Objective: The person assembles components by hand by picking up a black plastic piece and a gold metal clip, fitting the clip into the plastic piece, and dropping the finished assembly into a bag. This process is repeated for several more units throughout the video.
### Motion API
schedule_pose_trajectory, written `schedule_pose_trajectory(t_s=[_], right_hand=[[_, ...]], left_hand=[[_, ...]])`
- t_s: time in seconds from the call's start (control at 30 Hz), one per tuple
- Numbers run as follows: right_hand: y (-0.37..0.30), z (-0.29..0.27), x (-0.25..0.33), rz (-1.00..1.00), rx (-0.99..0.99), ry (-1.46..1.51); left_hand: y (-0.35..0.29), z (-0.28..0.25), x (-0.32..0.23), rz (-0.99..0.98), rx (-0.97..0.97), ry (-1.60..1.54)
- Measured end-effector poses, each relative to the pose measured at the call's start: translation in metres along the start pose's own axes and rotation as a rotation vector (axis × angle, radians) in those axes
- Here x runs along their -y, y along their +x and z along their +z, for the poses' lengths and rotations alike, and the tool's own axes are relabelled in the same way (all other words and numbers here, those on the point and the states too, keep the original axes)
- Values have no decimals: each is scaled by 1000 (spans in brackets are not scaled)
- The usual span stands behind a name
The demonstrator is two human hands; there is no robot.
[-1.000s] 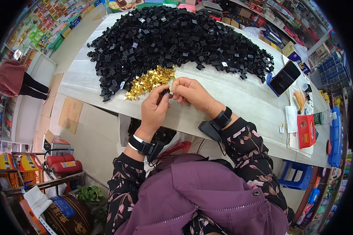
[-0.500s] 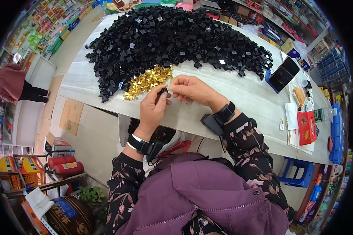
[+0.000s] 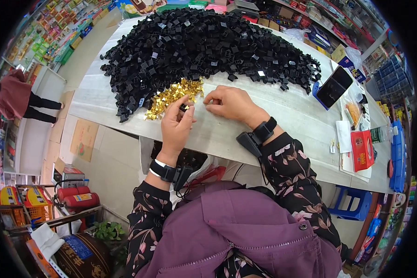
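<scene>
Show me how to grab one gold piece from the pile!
Probably pinch one by its edges at the right rim of the gold pile, coming from the right: small, loose pieces meet bare table there, while the black heap crowds the far side.

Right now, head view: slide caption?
Left hand holds a small black piece beside gold pieces, right hand apart; heap of black pieces beyond on the table.

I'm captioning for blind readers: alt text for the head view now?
A person's left hand holds a small black piece beside shiny gold pieces; the right hand is nearby. Beyond, a broad heap of black pieces lies on a pale table.
</scene>
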State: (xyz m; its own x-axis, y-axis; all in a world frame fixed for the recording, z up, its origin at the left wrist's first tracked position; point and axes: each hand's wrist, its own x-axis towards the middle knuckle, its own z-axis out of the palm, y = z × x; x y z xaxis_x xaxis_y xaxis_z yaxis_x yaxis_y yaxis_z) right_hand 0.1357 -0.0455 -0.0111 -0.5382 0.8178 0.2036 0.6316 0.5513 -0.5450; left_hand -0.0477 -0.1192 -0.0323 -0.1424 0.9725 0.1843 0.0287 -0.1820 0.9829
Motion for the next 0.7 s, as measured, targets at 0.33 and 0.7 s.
schedule_pose_trajectory(t_s=[0.33,0.7], right_hand=[[0,3,11,144,80,870],[-1,7,17,314,174,1098]], left_hand=[[-3,6,-1,21,94,9],[-4,1,2,0,114,2]])
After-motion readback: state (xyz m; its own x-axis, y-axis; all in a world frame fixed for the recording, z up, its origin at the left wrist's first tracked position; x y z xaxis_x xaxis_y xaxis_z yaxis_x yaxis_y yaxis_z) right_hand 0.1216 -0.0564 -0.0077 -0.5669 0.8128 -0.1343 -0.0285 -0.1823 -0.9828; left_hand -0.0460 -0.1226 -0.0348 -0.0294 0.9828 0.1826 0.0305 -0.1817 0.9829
